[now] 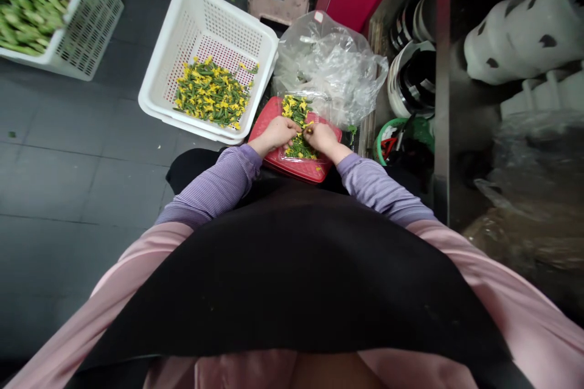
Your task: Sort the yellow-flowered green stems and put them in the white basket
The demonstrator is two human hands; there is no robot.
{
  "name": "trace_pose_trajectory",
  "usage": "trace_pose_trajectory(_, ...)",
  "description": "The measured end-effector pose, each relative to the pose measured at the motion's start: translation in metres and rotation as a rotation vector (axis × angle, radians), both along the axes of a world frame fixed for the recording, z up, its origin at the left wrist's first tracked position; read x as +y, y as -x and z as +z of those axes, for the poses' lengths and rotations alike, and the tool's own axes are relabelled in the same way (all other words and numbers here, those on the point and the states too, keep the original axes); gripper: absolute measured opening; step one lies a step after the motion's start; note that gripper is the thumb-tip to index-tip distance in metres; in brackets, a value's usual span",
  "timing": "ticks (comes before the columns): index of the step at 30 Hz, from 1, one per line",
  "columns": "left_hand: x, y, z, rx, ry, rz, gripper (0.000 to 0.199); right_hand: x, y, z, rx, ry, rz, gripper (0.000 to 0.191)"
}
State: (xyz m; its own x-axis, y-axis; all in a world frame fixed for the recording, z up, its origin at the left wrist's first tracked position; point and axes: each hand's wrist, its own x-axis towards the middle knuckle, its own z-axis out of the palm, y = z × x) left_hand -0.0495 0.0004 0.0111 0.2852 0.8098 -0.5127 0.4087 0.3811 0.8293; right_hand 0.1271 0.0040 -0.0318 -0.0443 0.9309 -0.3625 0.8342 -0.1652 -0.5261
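My left hand (281, 132) and right hand (322, 136), fingers curled nearly closed, whether gripping anything I cannot tell; yellow-flowered buds (295, 108) beneath, in a clear box (320, 114) atop the red base (302, 171); white basket (237, 21) left of that base

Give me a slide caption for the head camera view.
Left hand and right hand at yellow-flowered greens in a clear tray on a red surface, beside a white basket of more.
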Motion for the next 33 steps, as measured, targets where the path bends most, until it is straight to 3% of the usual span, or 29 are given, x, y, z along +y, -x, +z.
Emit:
trace_pose_trajectory(3,-0.002,-0.004,0.002,0.028,0.030,0.001,0.022,-0.004,0.009,-0.007,-0.241,-0.028,0.139,0.007)
trace_pose_trajectory(7,-0.005,-0.007,0.005,0.073,0.074,-0.023,0.021,-0.007,0.006,-0.007,-0.226,-0.074,0.145,0.011)
trace_pose_trajectory(11,-0.009,-0.008,0.006,0.072,0.095,-0.033,0.016,-0.012,-0.007,0.003,0.101,-0.109,0.004,0.004)
trace_pose_trajectory(14,-0.011,-0.010,0.006,-0.038,0.096,-0.042,0.018,-0.020,-0.013,0.014,0.332,-0.062,0.005,0.006)
trace_pose_trajectory(21,-0.013,-0.010,0.009,-0.054,0.054,-0.086,0.028,-0.030,-0.011,0.021,0.458,-0.027,-0.015,0.008)
trace_pose_trajectory(25,-0.013,-0.007,0.011,-0.097,0.107,-0.078,0.027,-0.033,-0.011,0.018,0.645,0.094,-0.098,0.020)
trace_pose_trajectory(30,-0.011,-0.005,0.008,-0.113,0.148,-0.050,0.019,-0.038,-0.019,0.027,1.019,0.426,-0.238,0.030)
trace_pose_trajectory(33,-0.013,-0.006,0.001,0.003,0.083,-0.071,0.017,-0.030,-0.027,0.030,1.279,0.424,-0.351,0.028)
